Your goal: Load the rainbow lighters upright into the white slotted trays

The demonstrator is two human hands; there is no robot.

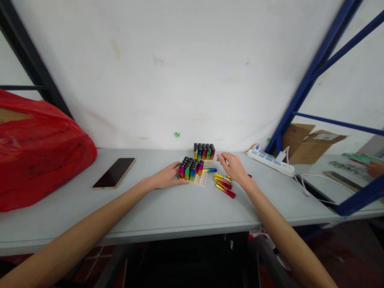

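Upright lighters (187, 170) with black tops and shiny rainbow bodies stand packed in a white tray (201, 180) with round sockets. The tray's right part shows bare sockets. My left hand (168, 177) grips the tray's left end, thumb at the front and fingers round the back. Over the table to the right, my right hand (233, 165) has its fingers curled together; whether anything is in them is hidden. Below it lie several loose lighters, among them a yellow-and-red lighter (225, 190). A blue lighter (210, 170) lies just behind the tray's right part.
A second block of upright lighters (204, 152) stands by the wall. Left are a phone (114, 173) and a red plastic bag (45, 148). A white power strip (270, 161) with cables lies right, near a blue metal frame (300, 94). Another person's hand (375, 169) shows at far right.
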